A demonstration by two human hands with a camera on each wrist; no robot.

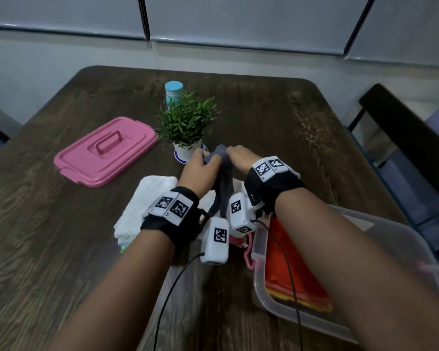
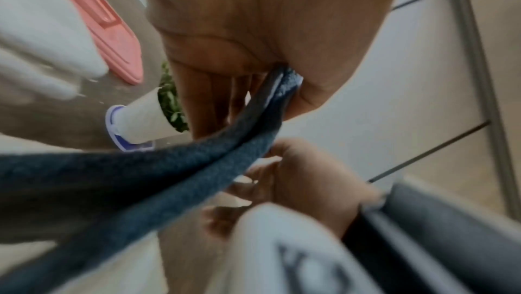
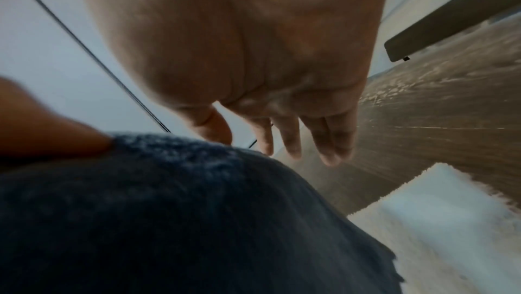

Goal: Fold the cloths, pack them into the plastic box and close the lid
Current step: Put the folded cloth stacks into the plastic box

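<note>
A grey cloth (image 1: 222, 178) hangs in the air over the table middle, held at its top by both hands. My left hand (image 1: 203, 158) pinches its edge between thumb and fingers (image 2: 307, 94). My right hand (image 1: 235, 152) is right beside it, and its thumb and forefinger (image 3: 265, 138) meet the cloth's (image 3: 183, 209) upper edge while the other fingers stay nearly straight. A clear plastic box (image 1: 259, 282) stands at the near right with a folded orange cloth (image 1: 304, 279) inside. The pink lid (image 1: 104, 150) lies flat at the left. White folded cloths (image 1: 147, 203) lie under my left wrist.
A small potted plant (image 1: 185, 122) stands just beyond my hands, with a blue-capped bottle (image 1: 174, 91) behind it. A bit of pink cloth (image 1: 249, 249) shows beside the box. A dark chair (image 1: 403, 127) stands at the table's right edge. The wooden table (image 1: 264, 110) is bare at the far right.
</note>
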